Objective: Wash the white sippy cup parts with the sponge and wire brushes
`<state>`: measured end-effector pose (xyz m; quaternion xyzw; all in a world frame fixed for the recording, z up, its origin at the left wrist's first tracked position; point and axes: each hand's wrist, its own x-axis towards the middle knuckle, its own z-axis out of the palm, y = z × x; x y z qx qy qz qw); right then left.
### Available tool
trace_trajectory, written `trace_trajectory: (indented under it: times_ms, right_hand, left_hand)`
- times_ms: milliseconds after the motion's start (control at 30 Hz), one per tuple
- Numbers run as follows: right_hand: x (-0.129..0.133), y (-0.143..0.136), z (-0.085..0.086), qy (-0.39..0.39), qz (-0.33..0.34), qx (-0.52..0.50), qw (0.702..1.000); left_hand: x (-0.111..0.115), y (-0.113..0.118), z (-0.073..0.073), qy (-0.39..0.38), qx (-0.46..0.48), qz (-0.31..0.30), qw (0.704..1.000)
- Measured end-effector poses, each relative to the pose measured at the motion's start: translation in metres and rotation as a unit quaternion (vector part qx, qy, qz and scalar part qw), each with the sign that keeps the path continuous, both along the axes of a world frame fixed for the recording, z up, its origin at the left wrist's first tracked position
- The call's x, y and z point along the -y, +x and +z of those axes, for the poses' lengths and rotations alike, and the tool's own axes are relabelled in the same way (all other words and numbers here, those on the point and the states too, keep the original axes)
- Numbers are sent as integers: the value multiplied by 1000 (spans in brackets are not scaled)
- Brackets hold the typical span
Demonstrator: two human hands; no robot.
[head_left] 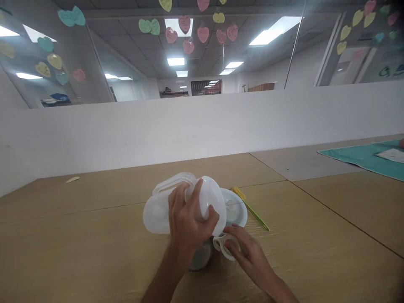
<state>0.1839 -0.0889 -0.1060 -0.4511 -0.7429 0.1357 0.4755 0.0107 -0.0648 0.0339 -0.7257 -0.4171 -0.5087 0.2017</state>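
Observation:
My left hand [191, 216] is closed on a translucent white plastic pitcher [157, 213], which lies tilted over with its handle on the upper left. Its fingers grip near the round white lid end [212, 200]. My right hand [249, 252] has its thumb and fingers around the rim of a small white cup [227, 254] with a ring handle. The cup is just below the pitcher's right end. Under my left hand is a round, greyish container [201, 256], partly hidden. Behind the cup sits a pale blue bowl [242, 212], its left side covered by the pitcher.
A yellow flower-like item on a green stem [257, 216] lies right of the bowl. On the wooden table [94, 248], a flat pale piece [73, 179] lies far left. A teal cloth [350, 154] with white paper lies far right. A low white wall [158, 130] borders the back.

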Motion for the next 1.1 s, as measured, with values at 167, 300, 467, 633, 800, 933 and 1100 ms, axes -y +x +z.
trace_trajectory:
  times_ms: [167, 300, 467, 633, 800, 933, 1100]
  right_hand:
    - [4, -5, 8, 25, -25, -26, 999]
    - [6, -3, 13, 34, -55, -54, 996]
    - [6, 4, 13, -35, -96, -94, 990]
    - [7, 5, 13, 17, -74, -56, 996]
    - [9, 1, 16, 42, -55, -3, 998]
    - [9, 0, 16, 45, -44, 40, 997]
    - [9, 0, 13, 68, -54, 70, 994]
  left_hand:
    - [6, 10, -3, -18, -8, -46, 999]
    - [10, 12, -3, -10, -7, -61, 998]
    - [16, 11, 1, -4, -11, -77, 997]
    - [20, 12, 4, -18, -20, -88, 996]
    - [20, 13, 2, -22, -31, -85, 996]
    - [19, 14, 0, -41, -38, -81, 995]
    - [20, 12, 3, -51, -34, -71, 996]
